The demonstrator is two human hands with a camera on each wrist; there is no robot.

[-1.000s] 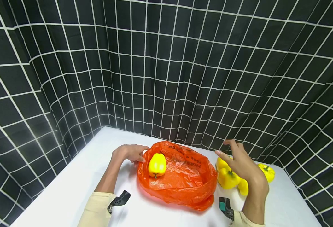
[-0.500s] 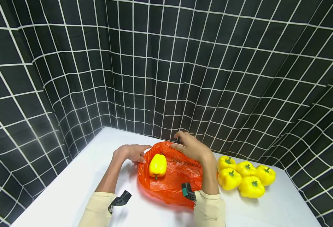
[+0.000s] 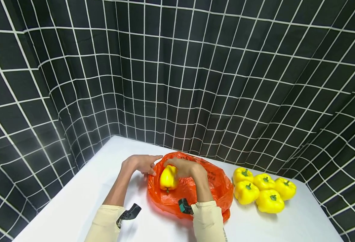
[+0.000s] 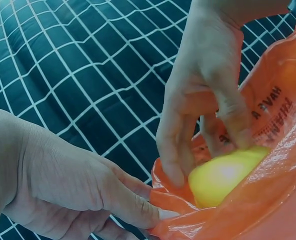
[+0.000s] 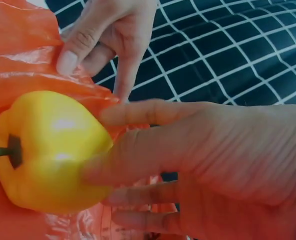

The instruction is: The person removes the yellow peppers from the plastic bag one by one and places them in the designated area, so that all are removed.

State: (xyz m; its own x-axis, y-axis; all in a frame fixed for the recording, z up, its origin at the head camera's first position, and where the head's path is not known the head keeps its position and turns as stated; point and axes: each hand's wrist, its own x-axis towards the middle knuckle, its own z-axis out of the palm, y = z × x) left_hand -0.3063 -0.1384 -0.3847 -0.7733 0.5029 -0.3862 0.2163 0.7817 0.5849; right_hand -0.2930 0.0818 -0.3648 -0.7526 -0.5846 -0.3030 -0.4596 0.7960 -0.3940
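Observation:
An orange-red plastic bag [image 3: 223, 195] lies on the white table with its mouth spread wide. My left hand [image 3: 140, 164] pinches the bag's left rim between thumb and fingers, seen closely in the left wrist view. Inside the bag, near that rim, sits a yellow bell pepper [image 3: 166, 179] with a short green stem. My right hand [image 3: 185, 168] reaches into the bag and holds this pepper: in the right wrist view the thumb lies on its side [image 5: 52, 155] and the fingers go round its far end, partly hidden.
Several more yellow bell peppers [image 3: 269, 201] stand grouped on the table just right of the bag. The white table [image 3: 83, 188] extends to the left. Behind and beside it hangs a dark cloth [image 3: 177, 84] with a white grid.
My right hand has swept left from over the peppers at the right, across the bag, and down onto the pepper inside. The left hand has kept its hold on the rim.

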